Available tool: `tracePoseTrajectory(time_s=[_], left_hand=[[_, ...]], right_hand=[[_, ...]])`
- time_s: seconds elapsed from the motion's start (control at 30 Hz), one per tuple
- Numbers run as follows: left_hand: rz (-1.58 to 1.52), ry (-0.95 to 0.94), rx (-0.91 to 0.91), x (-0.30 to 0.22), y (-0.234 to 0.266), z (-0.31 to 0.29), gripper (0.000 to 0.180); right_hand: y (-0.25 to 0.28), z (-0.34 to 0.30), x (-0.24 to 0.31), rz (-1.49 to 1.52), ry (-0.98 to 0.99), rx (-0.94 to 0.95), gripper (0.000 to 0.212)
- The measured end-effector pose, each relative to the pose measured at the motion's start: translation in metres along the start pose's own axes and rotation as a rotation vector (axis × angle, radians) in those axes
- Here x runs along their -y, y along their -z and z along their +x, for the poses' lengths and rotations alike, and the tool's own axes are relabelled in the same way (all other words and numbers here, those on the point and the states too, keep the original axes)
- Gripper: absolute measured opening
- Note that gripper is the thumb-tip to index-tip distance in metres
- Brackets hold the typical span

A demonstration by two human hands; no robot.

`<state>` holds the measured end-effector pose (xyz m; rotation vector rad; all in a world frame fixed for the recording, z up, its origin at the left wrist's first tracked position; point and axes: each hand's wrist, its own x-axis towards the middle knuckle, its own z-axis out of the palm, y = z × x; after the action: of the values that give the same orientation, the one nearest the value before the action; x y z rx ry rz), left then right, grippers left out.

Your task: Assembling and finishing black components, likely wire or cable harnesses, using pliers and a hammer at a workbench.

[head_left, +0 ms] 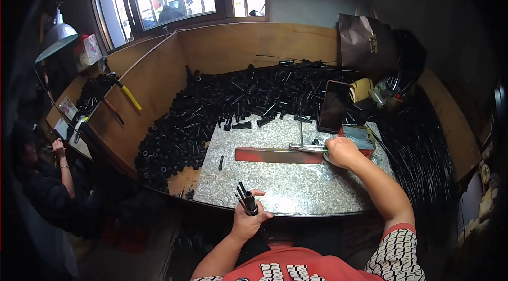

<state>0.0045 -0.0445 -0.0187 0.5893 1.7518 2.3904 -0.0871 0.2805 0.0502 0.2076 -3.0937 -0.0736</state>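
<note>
My left hand (246, 225) is closed around several black tubular parts (248, 200), which stick up in front of me at the near edge of the worktop. Its thumb and one finger stand out to the right. On the right, my right hand (342, 152) grips what look like pliers (308, 148) with a green handle end. Their metal jaws point left, over a long red and dark bar (264, 154) lying across the speckled stone slab (296, 188). A thin dark rod (301, 130) extends from near the jaws towards the far side.
A large heap of black parts (238, 93) fills the back and left. One loose part (220, 163) lies on the slab. A propped phone (334, 105) and long black rods (418, 148) are at right. Yellow-handled pliers (130, 98) hang on the left panel; beyond it works another person (47, 186).
</note>
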Motion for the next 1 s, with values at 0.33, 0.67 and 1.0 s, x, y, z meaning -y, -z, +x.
tracePoseTrajectory(time_s=[0.33, 0.67, 1.0], left_hand=[[0.012, -0.009, -0.002, 0.002, 0.002, -0.001, 0.061], [-0.017, -0.007, -0.016, 0.000, 0.004, -0.002, 0.060], [-0.006, -0.016, -0.014, -0.001, 0.006, -0.003, 0.059]], right_hand=[[0.013, -0.005, 0.011, 0.079, -0.071, -0.014, 0.022], [0.017, -0.008, 0.012, 0.237, -0.116, -0.149, 0.020], [0.014, -0.010, 0.011, 0.294, -0.125, -0.222, 0.017]])
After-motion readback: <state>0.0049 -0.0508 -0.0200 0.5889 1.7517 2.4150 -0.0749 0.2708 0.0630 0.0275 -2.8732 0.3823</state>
